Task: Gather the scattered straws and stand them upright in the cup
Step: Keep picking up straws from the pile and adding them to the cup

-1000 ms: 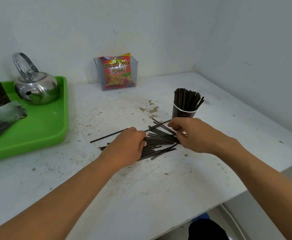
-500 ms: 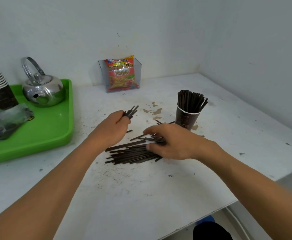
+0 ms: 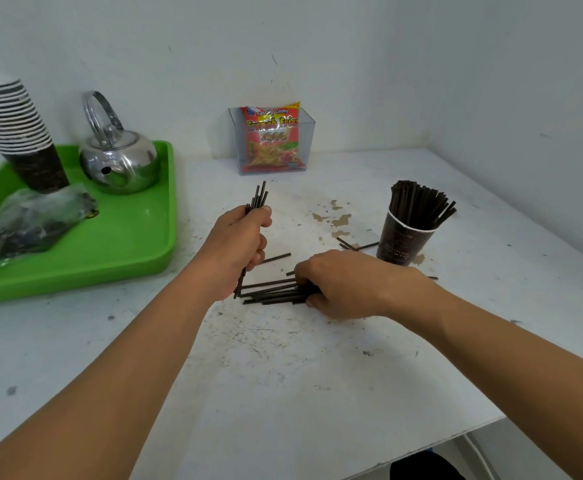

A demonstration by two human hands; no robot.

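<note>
My left hand [image 3: 236, 249] is closed around a small bundle of dark straws [image 3: 258, 198], held nearly upright above the white table. A pile of dark straws [image 3: 270, 292] lies flat on the table, and my right hand [image 3: 343, 284] rests on its right end with fingers curled over the straws. To the right stands a dark paper cup [image 3: 402, 244] packed with upright straws [image 3: 418, 207]. Loose straws [image 3: 352, 244] lie beside the cup's base, and one single straw [image 3: 276, 258] lies between my hands.
A green tray [image 3: 131, 244] at the left holds a steel kettle [image 3: 120, 161], a stack of paper cups [image 3: 16, 133] and a plastic-wrapped dark bundle [image 3: 30, 221]. A clear holder with a snack packet [image 3: 272, 138] stands against the back wall. The table edge runs at lower right.
My left hand has lifted its bundle of straws higher and more upright. My right hand has stayed on the flat pile, gathering its end. The camera view shifted slightly.
</note>
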